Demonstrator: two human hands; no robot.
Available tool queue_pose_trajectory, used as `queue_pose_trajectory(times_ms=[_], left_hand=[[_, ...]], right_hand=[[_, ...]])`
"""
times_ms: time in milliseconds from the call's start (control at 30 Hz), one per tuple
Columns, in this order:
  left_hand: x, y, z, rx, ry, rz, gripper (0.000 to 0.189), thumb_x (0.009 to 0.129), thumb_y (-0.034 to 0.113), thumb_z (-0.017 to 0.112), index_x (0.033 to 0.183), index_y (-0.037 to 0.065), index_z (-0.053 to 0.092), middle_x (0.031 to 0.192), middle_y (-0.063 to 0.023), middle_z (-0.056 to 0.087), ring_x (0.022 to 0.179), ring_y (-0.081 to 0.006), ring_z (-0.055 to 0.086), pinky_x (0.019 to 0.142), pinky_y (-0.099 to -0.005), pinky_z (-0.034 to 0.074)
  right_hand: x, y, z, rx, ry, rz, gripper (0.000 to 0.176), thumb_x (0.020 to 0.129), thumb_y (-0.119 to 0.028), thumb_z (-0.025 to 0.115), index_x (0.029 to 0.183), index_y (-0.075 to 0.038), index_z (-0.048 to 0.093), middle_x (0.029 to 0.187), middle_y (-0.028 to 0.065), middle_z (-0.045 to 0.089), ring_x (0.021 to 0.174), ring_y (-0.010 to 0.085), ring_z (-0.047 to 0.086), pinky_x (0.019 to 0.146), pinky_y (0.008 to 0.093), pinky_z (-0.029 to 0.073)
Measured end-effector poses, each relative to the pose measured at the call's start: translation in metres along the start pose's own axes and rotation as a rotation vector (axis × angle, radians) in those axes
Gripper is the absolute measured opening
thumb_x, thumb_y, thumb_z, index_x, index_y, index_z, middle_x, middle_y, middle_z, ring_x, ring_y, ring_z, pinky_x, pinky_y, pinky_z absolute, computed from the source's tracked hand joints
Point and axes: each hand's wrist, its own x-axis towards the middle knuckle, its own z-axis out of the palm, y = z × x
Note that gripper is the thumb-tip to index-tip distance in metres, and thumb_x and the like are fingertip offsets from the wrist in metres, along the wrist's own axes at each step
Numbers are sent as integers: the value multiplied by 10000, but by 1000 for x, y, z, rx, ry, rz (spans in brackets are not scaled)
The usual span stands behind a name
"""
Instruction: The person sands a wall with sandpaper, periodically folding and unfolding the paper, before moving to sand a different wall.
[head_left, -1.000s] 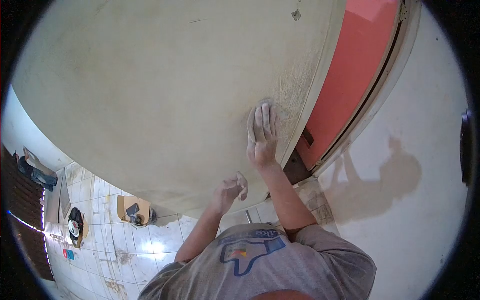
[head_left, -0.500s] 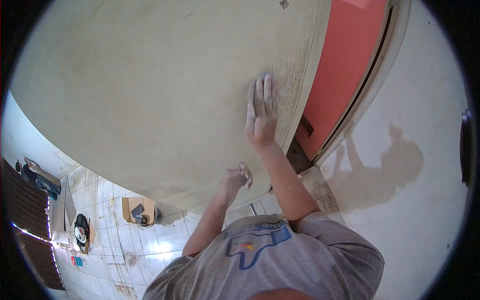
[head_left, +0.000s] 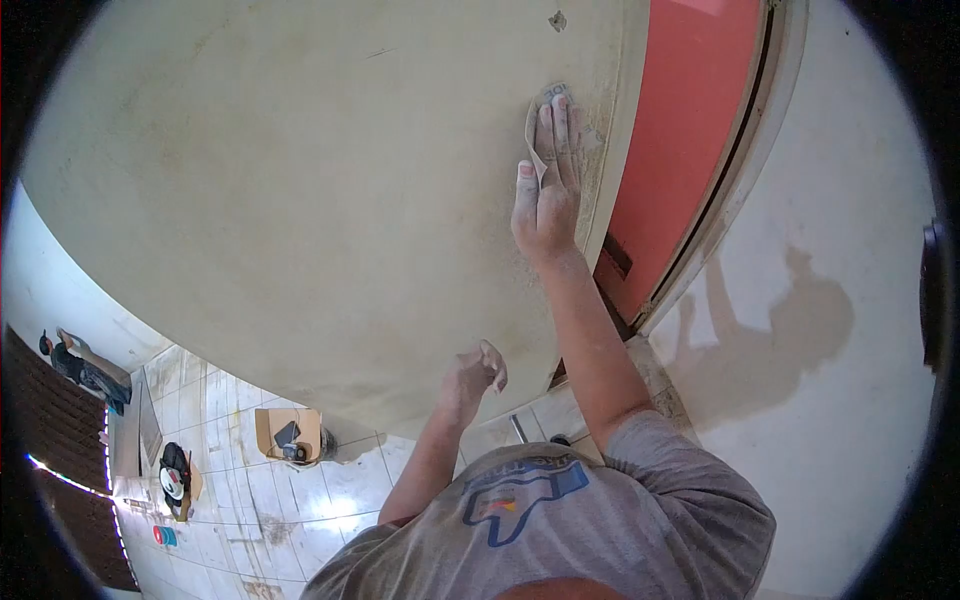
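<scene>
My right hand is pressed flat against the beige wall, close to the wall's right edge. A folded sheet of sandpaper lies between its fingers and the wall. The sheet's printed back shows above the fingertips, and a loose flap sticks out at their left. White dust coats the fingers. Lower down, my left hand hovers in front of my chest, its fingers loosely bent with nothing in them. Around the right hand the wall surface looks scuffed, with a small chipped spot higher up.
A red door stands right of the wall edge, beside a white wall bearing my shadow. On the tiled floor are a cardboard box with items inside and a helmet. Another person is at the far left.
My right hand has slid up along the wall with the sandpaper, and more of the sheet now shows. My left hand stays near my chest. The view has shifted slightly.
</scene>
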Motion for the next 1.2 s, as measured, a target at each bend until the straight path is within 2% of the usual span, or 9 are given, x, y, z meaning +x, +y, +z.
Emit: queue_pose_trajectory(times_ms=[200, 367, 433, 567, 667, 767, 900, 1000, 1200], left_hand=[[-2, 0, -2, 148, 56, 83, 337, 966, 422, 503, 839, 110, 500, 720, -42, 498, 649, -170, 470, 640, -312, 393], [1, 11, -4, 63, 193, 188, 338, 969, 412, 494, 811, 114, 467, 645, -21, 413, 614, -173, 412, 628, -328, 347], [-1, 20, -4, 43, 213, 220, 342, 975, 413, 481, 809, 114, 465, 643, -18, 406, 611, -170, 405, 625, -328, 343], [-2, 25, 1, 40, 220, 209, 380, 975, 452, 480, 809, 111, 466, 644, -14, 402, 613, -162, 399, 619, -325, 336], [-5, 25, 6, 52, 191, 198, 436, 972, 515, 487, 813, 109, 469, 643, -12, 398, 616, -155, 398, 614, -321, 334], [-7, 25, 11, 49, 152, 213, 493, 974, 577, 477, 819, 109, 471, 644, -12, 396, 620, -153, 398, 609, -315, 331], [-5, 26, 7, 75, 151, 203, 556, 966, 648, 459, 827, 110, 471, 650, -12, 400, 625, -153, 399, 606, -309, 327], [-4, 28, 5, 81, 147, 209, 514, 989, 594, 451, 824, 107, 470, 652, -14, 402, 627, -156, 400, 605, -317, 329], [-5, 27, 11, 30, 178, 195, 410, 1019, 462, 428, 819, 107, 460, 649, -16, 398, 626, -158, 402, 605, -328, 335]], right_hand=[[-63, -8, 4, 6, -131, 0, 558, 948, -120, 484, 1500, -55, 430, 1558, 195, 385, 1455, 417, 325, 1192, 557, 251], [-127, 7, 14, 5, -262, -35, 591, 910, -148, 519, 1495, -103, 450, 1540, 182, 414, 1440, 415, 355, 1187, 550, 277], [-92, 17, 7, -5, -223, -149, 609, 897, -153, 525, 1499, -116, 446, 1549, 172, 408, 1434, 416, 365, 1183, 539, 292], [-6, 13, -13, -29, -63, -74, 588, 914, -160, 547, 1493, -115, 454, 1572, 168, 378, 1441, 410, 356, 1181, 514, 307], [14, 3, -15, -11, -11, 9, 555, 925, -165, 545, 1471, -95, 482, 1570, 163, 384, 1445, 400, 353, 1184, 512, 302], [-11, -9, -12, 79, -68, -61, 539, 930, -157, 538, 1462, -82, 494, 1575, 147, 381, 1446, 386, 358, 1187, 517, 300], [-95, -11, -2, 13, -288, -99, 528, 937, -156, 510, 1460, -81, 495, 1571, 145, 386, 1442, 371, 372, 1190, 526, 293], [-119, -9, 2, -44, -339, -79, 523, 941, -164, 494, 1459, -91, 498, 1567, 141, 393, 1442, 361, 377, 1188, 530, 297], [-7, -12, -16, -17, -158, -98, 483, 974, -174, 480, 1449, -91, 504, 1549, 141, 421, 1442, 372, 373, 1174, 536, 318]])
